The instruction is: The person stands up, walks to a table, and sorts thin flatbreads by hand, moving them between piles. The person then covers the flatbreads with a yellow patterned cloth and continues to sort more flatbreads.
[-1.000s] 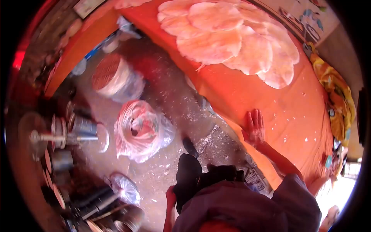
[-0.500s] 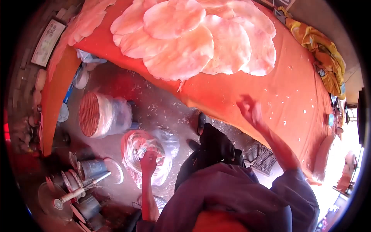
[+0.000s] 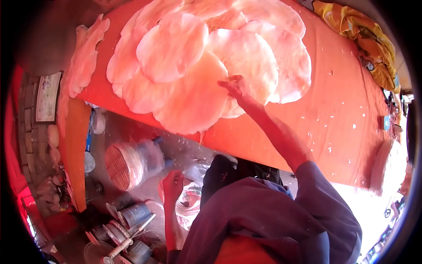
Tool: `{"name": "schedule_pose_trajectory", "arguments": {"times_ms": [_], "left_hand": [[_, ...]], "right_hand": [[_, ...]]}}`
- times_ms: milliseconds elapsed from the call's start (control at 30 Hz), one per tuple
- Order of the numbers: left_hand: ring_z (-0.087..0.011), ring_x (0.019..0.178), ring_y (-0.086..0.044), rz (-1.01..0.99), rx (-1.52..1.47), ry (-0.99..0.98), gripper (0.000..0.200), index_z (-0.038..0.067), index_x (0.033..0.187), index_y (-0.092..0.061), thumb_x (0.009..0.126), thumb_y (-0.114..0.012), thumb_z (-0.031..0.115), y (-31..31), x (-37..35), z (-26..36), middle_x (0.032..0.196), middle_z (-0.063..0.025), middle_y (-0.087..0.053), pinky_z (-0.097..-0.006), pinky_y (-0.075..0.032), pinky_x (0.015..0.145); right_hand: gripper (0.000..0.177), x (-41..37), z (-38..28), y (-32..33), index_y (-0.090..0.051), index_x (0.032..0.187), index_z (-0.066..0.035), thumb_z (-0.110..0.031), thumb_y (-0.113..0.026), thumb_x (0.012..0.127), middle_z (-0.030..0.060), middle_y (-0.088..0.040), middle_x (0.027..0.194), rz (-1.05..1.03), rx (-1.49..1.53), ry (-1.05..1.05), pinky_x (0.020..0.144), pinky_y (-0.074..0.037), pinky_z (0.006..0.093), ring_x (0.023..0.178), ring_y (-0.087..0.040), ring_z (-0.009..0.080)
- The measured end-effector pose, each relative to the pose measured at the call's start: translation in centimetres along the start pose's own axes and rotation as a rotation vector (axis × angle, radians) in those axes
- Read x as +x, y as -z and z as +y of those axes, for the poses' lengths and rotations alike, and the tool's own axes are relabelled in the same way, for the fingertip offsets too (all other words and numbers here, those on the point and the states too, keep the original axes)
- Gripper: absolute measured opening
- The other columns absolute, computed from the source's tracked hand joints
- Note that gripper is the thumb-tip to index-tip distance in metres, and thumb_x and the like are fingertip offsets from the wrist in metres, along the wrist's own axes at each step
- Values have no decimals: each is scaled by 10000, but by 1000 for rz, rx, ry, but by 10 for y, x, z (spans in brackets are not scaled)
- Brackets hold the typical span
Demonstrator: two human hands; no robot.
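Observation:
Several large pale round discs [image 3: 176, 48] lie overlapping on an orange cloth [image 3: 334, 110] spread over a raised surface. My right hand [image 3: 236, 86] stretches out over them, its fingers pinched on the edge of one disc [image 3: 250, 57] near the middle of the pile. My left hand [image 3: 173, 185] hangs low by my knee, fingers curled, just above a crumpled plastic bag [image 3: 190, 204] on the floor. What it holds, if anything, is hidden. My dark trousers and purple sleeve fill the lower middle.
A plastic-wrapped bundle of stacked discs [image 3: 132, 162] lies on its side on the littered floor. Metal tins [image 3: 132, 214] and a fan-like thing [image 3: 99, 253] stand at lower left. A yellow cloth [image 3: 373, 39] lies at the far right, a framed picture [image 3: 46, 97] at left.
My right hand left the bare orange cloth, rose, and reached forward onto the discs. My left hand came out to the plastic bag and now sits just above it. The view swung left.

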State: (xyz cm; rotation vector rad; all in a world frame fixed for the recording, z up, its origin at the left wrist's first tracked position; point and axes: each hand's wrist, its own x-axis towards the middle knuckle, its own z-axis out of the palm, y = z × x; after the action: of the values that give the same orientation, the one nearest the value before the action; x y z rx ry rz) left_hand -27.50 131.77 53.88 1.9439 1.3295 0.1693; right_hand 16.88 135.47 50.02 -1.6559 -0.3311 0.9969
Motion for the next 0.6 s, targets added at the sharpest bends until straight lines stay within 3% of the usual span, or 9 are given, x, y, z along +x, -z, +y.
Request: {"name": "schedule_pose_trajectory", "arguments": {"times_ms": [100,133,167,233,300,400,500,533,600], "left_hand": [[-239,811,-700,-40,68,-112,130,23,996,-661,880,-653,83,11,37,22,929,-134,-707,-328,-548,697],[-232,817,-693,-34,9,-86,147,17,1007,-653,881,-657,92,14,48,38,917,-135,-701,-326,-539,718],[-232,817,-693,-48,16,-95,147,17,1007,-653,881,-657,92,16,60,43,917,-135,-701,-326,-539,718],[-218,811,-684,-8,69,-141,162,10,1019,-644,882,-659,95,22,84,58,899,-129,-693,-321,-538,731],[-213,803,-678,-58,49,-176,171,3,1027,-638,888,-655,101,28,119,86,904,-126,-694,-322,-539,727],[-210,800,-675,-71,72,-236,171,-4,1022,-636,897,-645,113,36,154,104,904,-121,-693,-323,-539,727],[-210,805,-673,-85,127,-293,179,-2,1027,-635,896,-646,120,47,192,112,906,-122,-691,-331,-536,732],[-205,819,-669,-122,138,-243,184,3,1028,-637,895,-648,130,52,203,118,912,-114,-692,-336,-530,747],[-203,820,-667,-114,113,-306,183,8,1029,-638,896,-648,133,58,227,112,921,-109,-692,-335,-530,746]], "right_hand": [[705,-7,-14,2,-593,1150,74,-429,-826,714,97,-653,809,-170,-105,-39,630,-517,278,693,-613,142],[499,0,-20,-6,-692,944,0,-418,-810,698,92,-658,766,-151,-278,-107,654,-525,335,721,-638,186],[499,3,-24,-8,-692,944,0,-418,-810,698,92,-658,766,-137,-268,-113,654,-525,335,721,-638,186],[382,1,-25,-10,-701,832,-50,-395,-780,689,123,-680,808,-23,-713,227,703,-528,402,789,-659,271],[318,-7,-29,-19,-674,801,-61,-351,-747,692,161,-681,848,49,-697,336,754,-524,453,865,-648,360],[215,7,-12,-30,-675,727,-86,-300,-694,714,178,-680,805,155,-611,347,716,-541,441,808,-662,350],[202,19,-9,-31,-661,695,-61,-259,-667,734,174,-679,749,-52,-869,336,647,-540,407,729,-664,323],[159,4,-27,-25,-663,695,-56,-210,-664,733,157,-684,736,-87,-484,345,625,-536,386,704,-669,298],[55,-11,-45,-5,-683,749,-46,-84,-657,720,124,-702,754,-78,-137,390,617,-536,354,695,-678,227]]}}
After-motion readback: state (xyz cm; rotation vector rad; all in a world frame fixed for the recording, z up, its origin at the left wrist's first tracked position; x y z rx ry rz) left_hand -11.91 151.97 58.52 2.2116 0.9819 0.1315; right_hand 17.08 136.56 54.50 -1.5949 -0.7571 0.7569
